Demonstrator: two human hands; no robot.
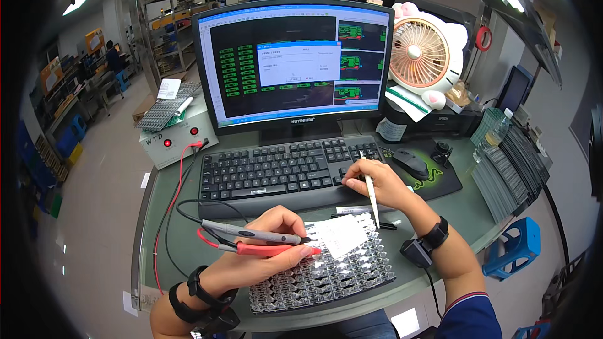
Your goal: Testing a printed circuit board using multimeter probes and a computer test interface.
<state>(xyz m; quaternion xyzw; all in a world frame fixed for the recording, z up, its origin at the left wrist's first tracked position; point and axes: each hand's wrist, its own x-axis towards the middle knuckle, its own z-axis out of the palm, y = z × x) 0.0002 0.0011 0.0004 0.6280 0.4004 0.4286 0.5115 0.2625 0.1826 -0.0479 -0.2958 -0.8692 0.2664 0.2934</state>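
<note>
My left hand is closed round two test probes, a grey probe and a red probe. Their tips are over a panel of small circuit boards, near a white paper slip lying on it. Whether the tips touch the panel I cannot tell. A slim white pen-like stick is in my right hand, pointing down toward the panel's far edge. The fingers of that hand are at the right end of the black keyboard. A black pen lies beyond the panel.
A monitor stands behind the keyboard. Leads run left to a white box with red jacks. Right are a mouse, a fan, a bottle and stacked dark panels. A blue stool stands beside the table.
</note>
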